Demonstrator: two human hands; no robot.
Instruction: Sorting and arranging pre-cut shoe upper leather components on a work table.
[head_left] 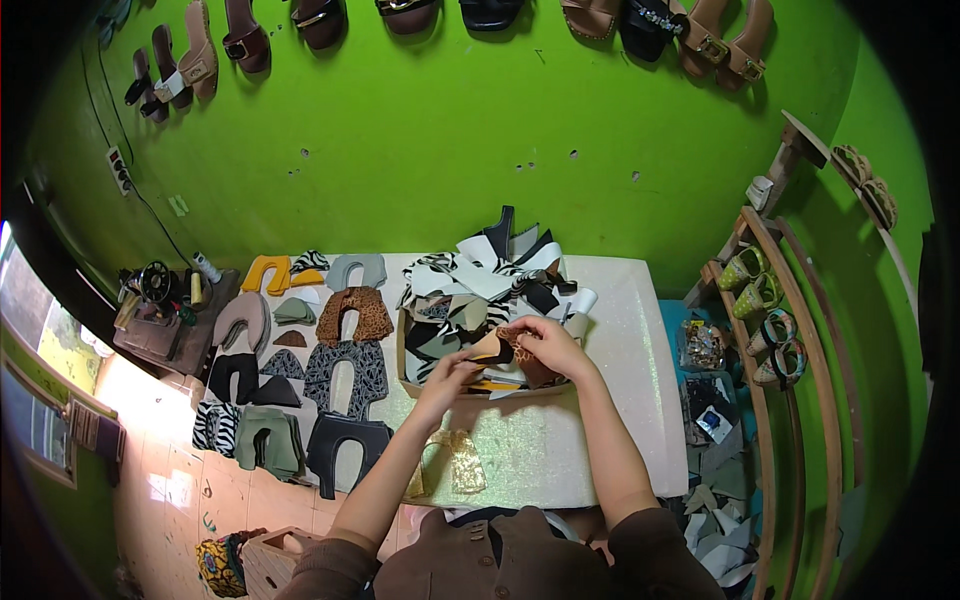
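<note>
A box [402, 362] heaped with leather and fabric scraps stands on the white table, and both my hands are over its near side. My right hand [552, 345] is closed on a brown leopard-print scrap [522, 362]. My left hand [448, 383] has its fingers pinched at the edge of a tan and black scrap [490, 348]; the fingertips are partly hidden. Zebra-print pieces [432, 268], white, black and grey-green offcuts fill the box and stick up above its rim. Near me on the table lies a shiny gold piece [466, 465].
Stacks of cut U-shaped pieces, such as leopard print [372, 318] and black [375, 440], cover the table's left side. A sewing machine [155, 283] stands beyond them. At right are a wooden rack [745, 330] with sandals and a blue container [672, 320]. Sandals [405, 15] hang on the green wall.
</note>
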